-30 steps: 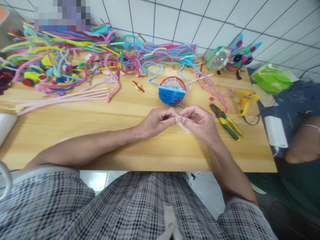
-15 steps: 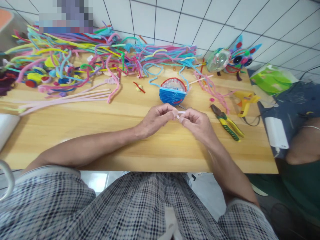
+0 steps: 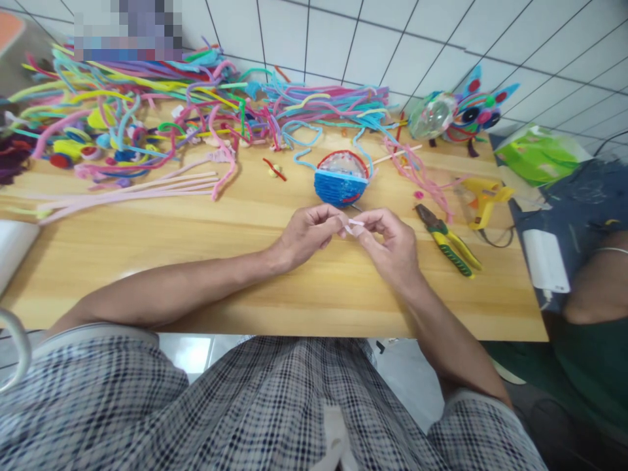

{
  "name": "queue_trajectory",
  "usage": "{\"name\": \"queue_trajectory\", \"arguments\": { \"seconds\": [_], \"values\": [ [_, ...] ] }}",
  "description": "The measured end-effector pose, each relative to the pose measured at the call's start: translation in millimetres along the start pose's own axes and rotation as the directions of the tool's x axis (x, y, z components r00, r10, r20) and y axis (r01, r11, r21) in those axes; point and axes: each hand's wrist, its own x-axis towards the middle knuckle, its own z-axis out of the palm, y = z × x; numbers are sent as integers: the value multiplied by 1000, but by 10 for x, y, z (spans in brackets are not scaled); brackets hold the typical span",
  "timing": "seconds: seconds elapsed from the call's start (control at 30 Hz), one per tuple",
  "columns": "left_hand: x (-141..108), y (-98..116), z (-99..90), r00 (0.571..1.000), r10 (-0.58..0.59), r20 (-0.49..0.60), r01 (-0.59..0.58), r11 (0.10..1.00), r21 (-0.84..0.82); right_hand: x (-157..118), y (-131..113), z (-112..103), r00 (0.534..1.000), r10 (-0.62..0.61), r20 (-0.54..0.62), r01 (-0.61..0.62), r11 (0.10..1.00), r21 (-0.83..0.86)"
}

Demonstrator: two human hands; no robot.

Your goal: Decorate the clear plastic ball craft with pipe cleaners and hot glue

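Observation:
Between my hands is a short, pale pinkish-white pipe cleaner, bent back on itself. My left hand pinches one part of it between thumb and fingertips. My right hand pinches the other part, its thumb close to the left fingertips. Just beyond my fingers sits a round bowl-like piece, its near side wrapped in blue pipe cleaner and its rim red. To the right of my right hand lie pliers with green and yellow handles.
Heaps of colourful pipe cleaners cover the back left, with pale pink stems in front. A yellow glue gun and white power bank are at right. A decorated figure stands behind. Another person's arm is at far right.
My right fingers have shifted slightly on the pale pipe cleaner, and its bent ends sit at a different angle. My left hand stays nearly in place.

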Motion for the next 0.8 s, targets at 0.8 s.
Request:
{"name": "queue_trajectory", "arguments": {
  "seconds": [0.8],
  "values": [
    [-26,-33,31,990,127,-62,-128,992,-6,34,88,81,976,211,55,-214,886,411]
  ]
}}
